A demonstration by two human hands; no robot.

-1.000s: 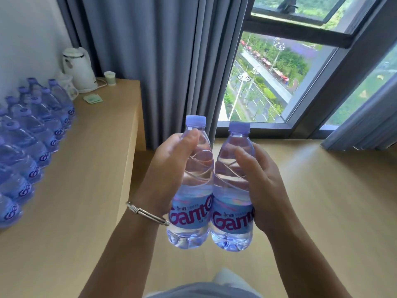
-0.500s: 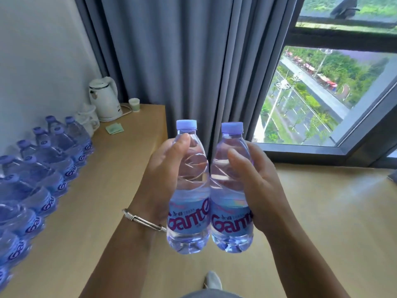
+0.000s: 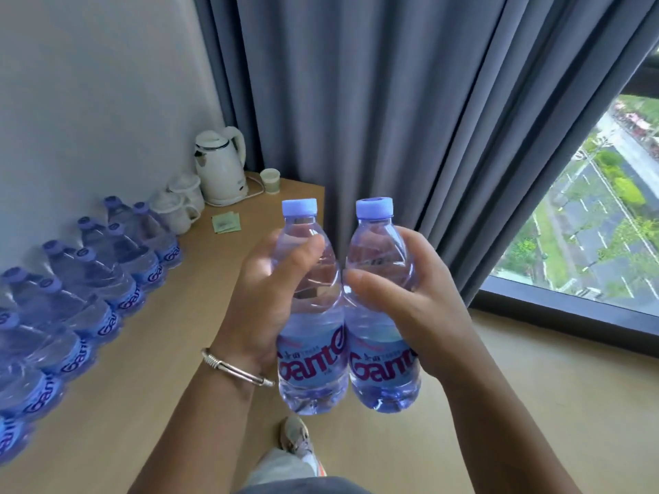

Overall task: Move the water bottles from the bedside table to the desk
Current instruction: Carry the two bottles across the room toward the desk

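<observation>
Head view: tabletop (image 3: 199, 315) lies left of both hands.
Left hand (image 3: 264, 297): grips upright left bottle (image 3: 312, 329), nearer.
Right hand (image 3: 410, 308): grips upright right bottle (image 3: 383, 322).

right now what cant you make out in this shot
Head view only:
- Row of bottles on the desk: the left edge cuts it off, so no full count.
- Brand word on both held bottles: curves out of sight.
- Green packets: print too small.
- Bedside table: out of frame.
</observation>
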